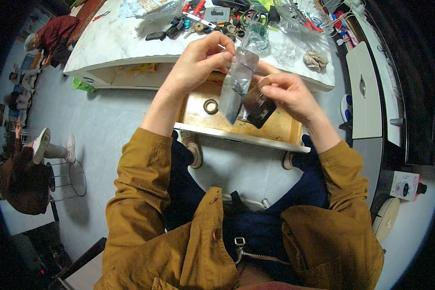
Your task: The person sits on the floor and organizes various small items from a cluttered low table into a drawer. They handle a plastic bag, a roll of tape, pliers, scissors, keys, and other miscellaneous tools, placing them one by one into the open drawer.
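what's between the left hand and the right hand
In the head view, clear plastic packaging spans the gap between the left hand and the right hand; the right hand also holds a dark packet.

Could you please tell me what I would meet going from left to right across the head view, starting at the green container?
Green container, left hand, shiny plastic packet, right hand, white cabinet door, white box.

clear plastic pouch [238,77], crinkled, held aloft, slanting; dark glossy flat packet [259,109], tilted, lower right.
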The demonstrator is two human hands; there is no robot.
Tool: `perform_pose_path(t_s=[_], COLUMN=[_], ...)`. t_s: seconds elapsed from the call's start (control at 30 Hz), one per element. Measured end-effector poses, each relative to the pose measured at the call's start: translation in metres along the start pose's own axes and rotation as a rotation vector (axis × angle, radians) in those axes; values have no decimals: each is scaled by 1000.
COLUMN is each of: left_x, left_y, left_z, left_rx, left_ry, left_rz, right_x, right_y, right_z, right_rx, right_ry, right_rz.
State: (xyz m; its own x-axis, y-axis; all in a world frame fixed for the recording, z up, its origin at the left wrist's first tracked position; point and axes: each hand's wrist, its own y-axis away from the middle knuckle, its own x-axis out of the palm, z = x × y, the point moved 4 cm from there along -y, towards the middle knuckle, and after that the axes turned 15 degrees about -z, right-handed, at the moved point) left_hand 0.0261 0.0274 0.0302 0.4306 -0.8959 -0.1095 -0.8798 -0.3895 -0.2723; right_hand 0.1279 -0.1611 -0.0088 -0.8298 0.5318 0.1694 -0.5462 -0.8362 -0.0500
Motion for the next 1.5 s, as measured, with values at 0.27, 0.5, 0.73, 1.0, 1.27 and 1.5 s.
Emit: perform_pose_path(t_s=[0.27, 0.5, 0.73, 1.0, 1.27, 1.5], left_x=[15, 16, 7, -9, -9, 34], left_y=[1, 1, 0, -2, -4, 3], left_z=[-1, -4, -4, 6, -2, 39], left_rx=[155, 223, 134, -102, -119, -234], left_ry=[-289, -373, -254, 180, 210, -172], left_rz=[-161, -101, 20, 116, -250, -187], right_x=[22, 17, 7, 0, -10, -1], right_y=[3, 1, -2, -7, -8, -4], right_z=[-8, -6, -9, -8, -2, 5], right_rx=[14, 36, 37, 157, -52, -513], right_ry=[126, 341, 233, -101, 207, 625], right_rz=[93, 49, 18, 91, -182, -361])
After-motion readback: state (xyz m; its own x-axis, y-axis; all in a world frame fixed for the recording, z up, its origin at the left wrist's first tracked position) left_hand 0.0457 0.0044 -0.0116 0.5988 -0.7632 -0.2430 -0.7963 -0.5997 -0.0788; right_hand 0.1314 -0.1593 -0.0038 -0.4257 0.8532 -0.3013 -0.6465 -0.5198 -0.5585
